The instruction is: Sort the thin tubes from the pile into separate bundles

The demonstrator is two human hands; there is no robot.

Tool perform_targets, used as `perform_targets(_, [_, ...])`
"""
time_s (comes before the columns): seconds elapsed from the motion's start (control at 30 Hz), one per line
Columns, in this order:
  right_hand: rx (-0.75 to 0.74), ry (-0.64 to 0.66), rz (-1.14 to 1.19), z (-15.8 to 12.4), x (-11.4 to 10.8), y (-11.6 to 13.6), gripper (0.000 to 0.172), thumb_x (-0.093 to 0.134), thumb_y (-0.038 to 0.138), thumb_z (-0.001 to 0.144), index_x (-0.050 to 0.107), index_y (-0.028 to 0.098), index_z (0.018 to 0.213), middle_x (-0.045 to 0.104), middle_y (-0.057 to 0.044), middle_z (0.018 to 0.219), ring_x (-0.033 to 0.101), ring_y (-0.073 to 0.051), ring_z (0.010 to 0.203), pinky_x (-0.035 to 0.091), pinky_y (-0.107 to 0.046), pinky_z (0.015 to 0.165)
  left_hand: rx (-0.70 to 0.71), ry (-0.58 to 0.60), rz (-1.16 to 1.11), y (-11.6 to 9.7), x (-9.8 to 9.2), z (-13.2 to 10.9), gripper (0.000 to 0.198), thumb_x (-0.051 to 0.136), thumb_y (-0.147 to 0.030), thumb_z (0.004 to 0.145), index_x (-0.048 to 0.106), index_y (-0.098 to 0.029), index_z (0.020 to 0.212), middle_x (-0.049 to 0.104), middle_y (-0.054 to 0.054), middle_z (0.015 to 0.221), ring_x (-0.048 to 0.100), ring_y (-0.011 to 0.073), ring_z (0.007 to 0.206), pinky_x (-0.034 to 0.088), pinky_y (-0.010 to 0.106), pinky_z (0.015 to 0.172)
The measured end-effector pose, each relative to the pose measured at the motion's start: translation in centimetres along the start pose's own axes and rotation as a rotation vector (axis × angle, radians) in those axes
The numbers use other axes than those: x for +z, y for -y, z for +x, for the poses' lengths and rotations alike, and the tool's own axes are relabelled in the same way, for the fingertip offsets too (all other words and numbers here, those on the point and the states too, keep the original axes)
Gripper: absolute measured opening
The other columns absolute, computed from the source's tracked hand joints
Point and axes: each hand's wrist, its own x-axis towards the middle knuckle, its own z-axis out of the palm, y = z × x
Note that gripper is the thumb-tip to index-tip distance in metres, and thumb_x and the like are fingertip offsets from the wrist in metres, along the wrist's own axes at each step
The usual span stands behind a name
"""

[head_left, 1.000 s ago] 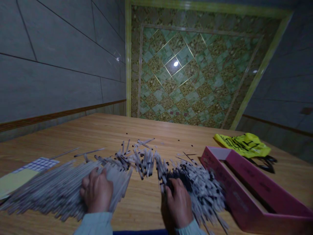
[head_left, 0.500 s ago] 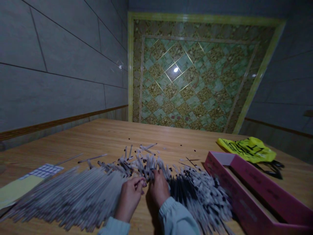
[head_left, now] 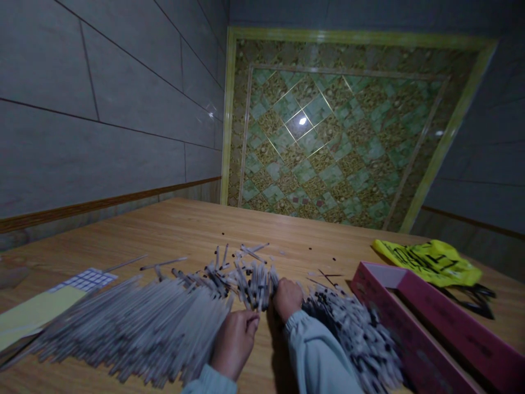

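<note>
My left hand (head_left: 235,340) is low over the table, thumb and forefinger pinched together; whatever is at the fingertips is too small and blurred to name. Just in front of it lies a heap of short, clear pieces with dark ends (head_left: 258,282), like pen caps. At the right edge of this heap is my right hand (head_left: 288,298), fingers curled down and largely hidden. A broad pile of long, thin translucent tubes (head_left: 135,328), resembling pen barrels, spreads to the left. Right of my right forearm lies another pile of whitish and black pen-like pieces (head_left: 361,334).
A long pink box (head_left: 414,339), open at the top, stands at the right. Behind it are a yellow bag (head_left: 430,260) with black print and a black strap-like item (head_left: 471,298). A yellow and checked paper (head_left: 49,306) lies far left on the wooden table (head_left: 164,224).
My right hand has moved right, away from the left hand, along the heap's edge. My left hand stays pinched, slightly lower. The whole view has shifted a little.
</note>
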Motion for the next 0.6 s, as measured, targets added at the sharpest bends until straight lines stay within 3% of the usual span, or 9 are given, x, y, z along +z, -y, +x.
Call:
perform_targets(0.23, [-0.068, -0.014, 0.117, -0.5, -0.3, 0.0, 0.023, 0.045, 0.005, 0.078, 0.065, 0.009, 0.087, 0.067, -0.019, 0.091, 0.062, -0.026, 0.091, 0.042, -0.032, 0.074, 0.053, -0.009, 0.025, 0.4, 0.2, 0.1, 0.025, 0.047, -0.02, 0.075, 0.072, -0.017, 0.072, 0.068, 0.008, 0.066, 0.06, 0.0205, 0.066, 0.038, 0.027, 0.059])
perform_targets(0.43, [-0.042, -0.015, 0.445, -1.6, -2.2, 0.2, 0.018, 0.047, 0.018, 0.078, 0.063, 0.013, 0.084, 0.066, -0.016, 0.089, 0.06, -0.025, 0.091, 0.039, -0.031, 0.074, 0.057, -0.043, 0.004, 1.1, 0.4, 0.3, 0.027, 0.048, -0.02, 0.075, 0.072, -0.017, 0.087, 0.07, 0.01, 0.078, 0.063, 0.023, 0.077, 0.045, 0.031, 0.072])
perform_targets(0.53, [-0.029, 0.114, 0.707, -3.0, -2.6, 0.5, 0.019, 0.047, 0.023, 0.077, 0.06, 0.015, 0.066, 0.062, -0.006, 0.064, 0.059, -0.019, 0.065, 0.038, -0.025, 0.057, 0.088, -0.125, 0.029, 1.2, 0.3, 0.4, 0.041, 0.044, -0.014, 0.077, 0.06, -0.016, 0.114, 0.066, 0.013, 0.102, 0.06, 0.0234, 0.095, 0.044, 0.035, 0.084])
perform_targets(0.6, [-0.019, 0.237, 0.889, -4.0, -2.5, 0.6, 0.025, 0.046, 0.026, 0.076, 0.052, 0.018, 0.053, 0.05, 0.001, 0.047, 0.048, -0.013, 0.045, 0.033, -0.023, 0.046, 0.141, -0.214, 0.068, 1.1, 0.2, 0.5, 0.056, 0.042, -0.009, 0.076, 0.044, -0.021, 0.13, 0.054, 0.012, 0.122, 0.051, 0.0229, 0.112, 0.04, 0.036, 0.094])
